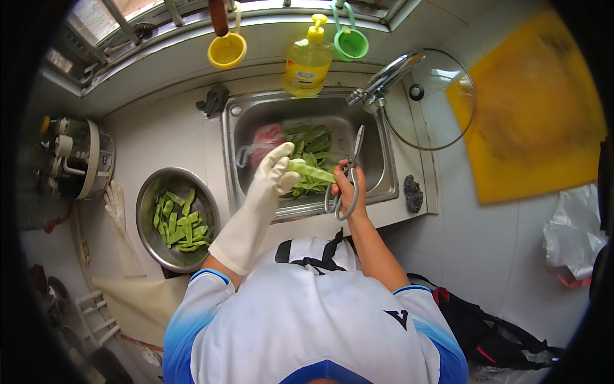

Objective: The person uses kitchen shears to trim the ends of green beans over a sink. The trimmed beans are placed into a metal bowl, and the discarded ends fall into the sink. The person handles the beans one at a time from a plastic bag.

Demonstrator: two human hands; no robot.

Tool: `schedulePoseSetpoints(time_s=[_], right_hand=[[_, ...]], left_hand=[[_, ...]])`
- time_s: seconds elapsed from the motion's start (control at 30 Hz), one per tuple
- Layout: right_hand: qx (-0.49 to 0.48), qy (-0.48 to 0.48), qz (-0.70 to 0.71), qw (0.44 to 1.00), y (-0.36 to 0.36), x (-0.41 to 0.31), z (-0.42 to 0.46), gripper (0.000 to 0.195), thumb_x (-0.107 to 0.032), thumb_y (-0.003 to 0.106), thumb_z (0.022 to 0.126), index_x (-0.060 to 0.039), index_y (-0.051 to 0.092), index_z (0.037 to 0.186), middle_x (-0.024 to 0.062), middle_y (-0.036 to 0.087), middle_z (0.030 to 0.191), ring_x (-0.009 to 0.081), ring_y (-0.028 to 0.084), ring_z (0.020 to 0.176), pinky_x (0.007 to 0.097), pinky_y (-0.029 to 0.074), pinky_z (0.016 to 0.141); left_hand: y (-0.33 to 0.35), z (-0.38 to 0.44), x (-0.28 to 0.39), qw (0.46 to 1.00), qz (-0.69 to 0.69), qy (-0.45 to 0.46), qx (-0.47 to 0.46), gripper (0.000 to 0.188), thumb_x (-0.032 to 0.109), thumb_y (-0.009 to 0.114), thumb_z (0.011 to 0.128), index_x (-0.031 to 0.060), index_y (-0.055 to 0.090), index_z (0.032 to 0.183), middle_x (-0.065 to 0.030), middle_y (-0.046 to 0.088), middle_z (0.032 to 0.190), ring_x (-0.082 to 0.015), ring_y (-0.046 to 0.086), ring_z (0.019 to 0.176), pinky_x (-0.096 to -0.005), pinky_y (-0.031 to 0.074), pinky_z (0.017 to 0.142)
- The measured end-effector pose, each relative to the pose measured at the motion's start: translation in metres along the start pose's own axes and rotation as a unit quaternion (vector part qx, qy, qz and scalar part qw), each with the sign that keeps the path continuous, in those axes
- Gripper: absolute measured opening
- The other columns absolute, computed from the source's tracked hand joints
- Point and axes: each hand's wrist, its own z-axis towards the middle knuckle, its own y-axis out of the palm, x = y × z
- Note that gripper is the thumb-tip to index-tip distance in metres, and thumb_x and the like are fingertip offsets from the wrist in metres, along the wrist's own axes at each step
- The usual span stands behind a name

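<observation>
My left hand [279, 168], in a white rubber glove, holds one end of a flat green bean pod [312, 172] over the sink [307, 210]. Bare, my right hand [351, 185] has its fingers at the pod's other end and also holds kitchen scissors [354, 165] with grey handles, blades pointing up and away from me. Below the hands, a pile of whole flat bean pods [314, 139] lies in the sink beside a pink and clear plastic bag [265, 140]. Cut bean pieces [184, 225] lie in a steel bowl [144, 211] on the counter to the left.
A yellow soap bottle [308, 67] stands behind the sink, near the faucet [388, 79]. Right of it are a glass lid [451, 103], a steel scourer [413, 194] and a yellow cutting board [532, 110]. Another white glove [120, 225] lies left of the bowl; a dark cloth [214, 100] lies behind.
</observation>
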Motion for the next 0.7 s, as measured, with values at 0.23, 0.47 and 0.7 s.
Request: schedulePoseSetpoints(time_s=[0.23,0.47,0.7], right_hand=[[-0.109,0.032,-0.044,0.993,0.043,0.009,0.003,0.024,-0.010,0.063,0.091,-0.0029,0.051,0.110,0.0032,0.057,0.088,0.0093,0.057,0.064,0.0238,0.049,0.056],[-0.366,0.007,-0.307,0.878,0.087,0.068,-0.019,0.047,-0.023,0.080,0.077,-0.0051,0.055,0.112,0.0040,0.060,0.093,0.0145,0.062,0.087,0.0293,0.050,0.076],[-0.523,0.001,-0.378,0.764,0.185,0.086,-0.049,0.049,-0.037,0.077,0.080,-0.0034,0.056,0.107,0.0103,0.065,0.093,0.0186,0.063,0.083,0.0326,0.051,0.076]], left_hand=[[-0.060,-0.035,0.043,0.968,0.170,0.174,0.066,0.020,0.010,0.057,0.092,-0.0028,0.066,0.105,-0.0105,0.069,0.096,-0.0098,0.063,0.077,-0.0196,0.050,0.067],[-0.108,-0.110,0.087,0.901,0.131,0.276,0.307,0.023,0.015,0.059,0.095,-0.0006,0.060,0.112,-0.0081,0.067,0.102,-0.0094,0.064,0.081,-0.0185,0.053,0.070],[-0.130,-0.166,0.067,0.880,0.098,0.276,0.375,0.021,0.012,0.060,0.095,0.0000,0.057,0.111,-0.0094,0.064,0.112,-0.0131,0.064,0.096,-0.0210,0.055,0.074]])
